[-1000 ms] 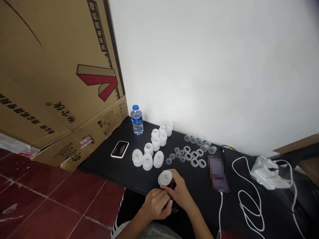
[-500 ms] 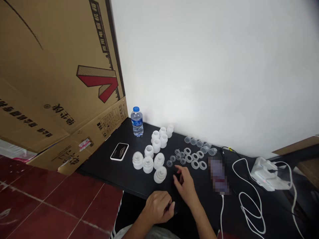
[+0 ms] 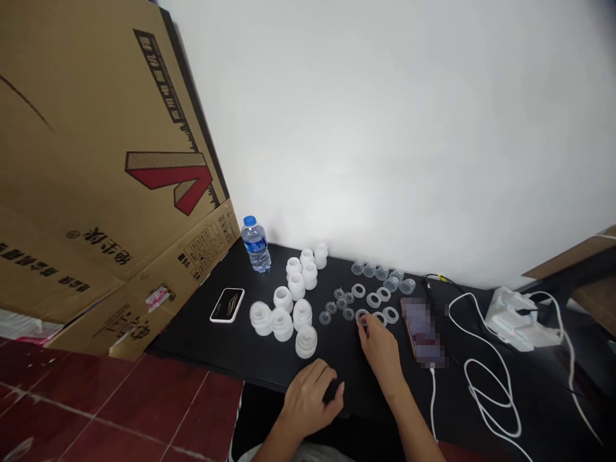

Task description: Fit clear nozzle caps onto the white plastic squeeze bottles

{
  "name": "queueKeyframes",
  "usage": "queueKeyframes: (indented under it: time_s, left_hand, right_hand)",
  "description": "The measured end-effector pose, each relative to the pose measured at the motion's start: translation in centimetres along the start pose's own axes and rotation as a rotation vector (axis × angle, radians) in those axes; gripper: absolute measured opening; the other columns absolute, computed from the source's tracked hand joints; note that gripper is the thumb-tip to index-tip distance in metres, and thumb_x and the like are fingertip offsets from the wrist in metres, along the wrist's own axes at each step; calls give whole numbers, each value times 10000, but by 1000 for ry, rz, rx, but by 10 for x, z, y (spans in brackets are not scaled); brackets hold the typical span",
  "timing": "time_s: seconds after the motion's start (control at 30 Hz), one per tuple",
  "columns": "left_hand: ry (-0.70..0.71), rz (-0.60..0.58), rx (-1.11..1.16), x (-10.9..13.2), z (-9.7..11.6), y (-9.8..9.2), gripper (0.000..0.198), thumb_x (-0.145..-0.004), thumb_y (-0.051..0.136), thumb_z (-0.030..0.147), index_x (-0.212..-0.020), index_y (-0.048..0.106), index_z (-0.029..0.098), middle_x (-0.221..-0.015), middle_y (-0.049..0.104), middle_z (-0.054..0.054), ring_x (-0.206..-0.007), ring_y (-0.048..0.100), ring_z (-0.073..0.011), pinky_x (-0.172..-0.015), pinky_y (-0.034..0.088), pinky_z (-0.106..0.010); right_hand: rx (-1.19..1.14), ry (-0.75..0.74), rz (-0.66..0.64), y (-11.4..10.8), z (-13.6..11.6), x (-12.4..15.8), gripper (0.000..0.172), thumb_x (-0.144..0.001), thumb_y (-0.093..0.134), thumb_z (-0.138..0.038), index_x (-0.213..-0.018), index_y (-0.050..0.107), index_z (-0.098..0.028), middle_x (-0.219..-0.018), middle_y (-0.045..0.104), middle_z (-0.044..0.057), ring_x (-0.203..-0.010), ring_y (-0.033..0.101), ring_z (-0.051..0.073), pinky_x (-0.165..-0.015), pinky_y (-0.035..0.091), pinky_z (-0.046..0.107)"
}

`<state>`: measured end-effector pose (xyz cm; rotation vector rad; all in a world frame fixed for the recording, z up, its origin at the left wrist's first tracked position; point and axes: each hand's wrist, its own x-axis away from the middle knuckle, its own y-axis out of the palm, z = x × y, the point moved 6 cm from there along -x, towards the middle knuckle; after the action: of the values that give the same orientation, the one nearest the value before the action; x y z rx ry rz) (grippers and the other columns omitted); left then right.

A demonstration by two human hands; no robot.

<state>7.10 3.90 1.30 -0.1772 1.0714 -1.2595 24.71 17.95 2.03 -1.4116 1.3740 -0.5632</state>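
Observation:
My right hand pinches the edge of a translucent ring between thumb and fingertips, low over the black table; part of the ring is hidden. Other flat rings lie around it, with smaller clear discs to the left. Behind them stand several clear cup-shaped pieces. My left hand rests near the table's front edge, fingers curved and thumb apart, holding nothing. Just beyond it sits a white plastic fitting with a clear piece in its top. Several more white fittings stretch back toward the wall.
A water bottle and a white-rimmed device stand at the left, beside a large cardboard box. On the right lie a phone, a white cable and a white power strip.
My right hand has moved forward and right and taken hold of a ring, drawing it slightly nearer. My left hand has loosened, thumb spreading away. The camera view has shifted a little.

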Motion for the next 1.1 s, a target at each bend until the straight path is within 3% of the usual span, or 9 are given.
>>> queueKeyframes:
  time_s: [0.2, 0.33, 0.43, 0.5, 0.6, 0.7, 0.8, 0.9, 1.1]
  left_hand:
    - [-39, 42, -17, 1, -5, -1, 185, -1016, 609, 128, -1139, 692, 238, -976, 773, -42, -783, 790, -165, -755, 641, -246]
    - [-64, 62, -78, 3, -9, 0, 266, -1025, 577, 135, -1227, 709, 247, -1091, 803, -68, -883, 831, -191, -788, 674, -256]
    - [-53, 24, -87, 3, -9, 3, 335, -1034, 556, 125, -1308, 707, 243, -1165, 808, -86, -981, 842, -211, -842, 693, -269]
    - [-45, -7, -105, 0, -9, 4, 413, -1044, 556, 133, -1429, 671, 231, -1292, 792, -113, -1087, 837, -238, -881, 705, -291]
    - [-53, -80, -143, -5, -7, 8, 532, -1051, 573, 162, -1579, 581, 226, -1526, 693, -144, -1230, 801, -292, -925, 721, -357]
    - [-72, -121, -153, -8, -7, 10, 433, -1067, 567, 174, -1487, 655, 234, -1585, 651, -150, -1198, 813, -306, -921, 730, -409]
    - [-101, -113, -129, -8, -8, 10, 276, -1089, 560, 185, -1296, 733, 241, -1516, 702, -139, -1125, 833, -290, -916, 732, -418]
    - [-96, -66, -89, -5, -9, 7, 232, -1105, 565, 191, -1249, 738, 247, -1472, 730, -127, -1101, 838, -262, -922, 727, -381]
    - [-12, 82, -21, -2, -3, -5, 190, -1114, 599, 201, -1228, 746, 244, -1402, 766, -138, -1005, 842, -207, -906, 717, -318]
  right_hand:
    - [-173, -77, -160, -5, -36, 36, 159, -1069, 556, -231, -1074, 716, -228, -858, 731, 34, -672, 711, 202, -644, 479, 290]
    - [-375, -113, -285, -1, -51, 42, 154, -1046, 604, -222, -1135, 723, -258, -863, 716, 6, -710, 706, 200, -671, 516, 292]
    - [-439, -18, -135, -4, -39, 25, 160, -1074, 598, -278, -1186, 704, -236, -851, 701, 13, -726, 702, 213, -714, 553, 317]
    - [-361, 29, 7, -5, -29, 9, 233, -1090, 578, -299, -1271, 690, -205, -906, 701, 47, -767, 713, 239, -735, 572, 344]
    - [-231, 20, 61, 1, -26, -11, 243, -1093, 566, -276, -1270, 719, -209, -982, 692, 81, -774, 714, 254, -668, 571, 343]
    - [-221, 12, 61, 5, -25, -16, 199, -1093, 553, -228, -1102, 752, -233, -1024, 683, 95, -846, 729, 264, -685, 594, 341]
    - [-294, -18, 126, -5, -22, 0, 185, -1107, 554, -238, -1077, 737, -233, -1177, 690, 140, -1065, 733, 307, -896, 640, 432]
    - [-451, -61, 168, -17, -18, 28, 176, -1127, 545, -245, -1111, 720, -245, -1318, 703, 156, -1243, 722, 321, -1031, 629, 483]
    - [-566, -93, 66, -15, -24, 72, 198, -1101, 594, -208, -1143, 773, -281, -1299, 762, 122, -1167, 784, 288, -995, 666, 437]
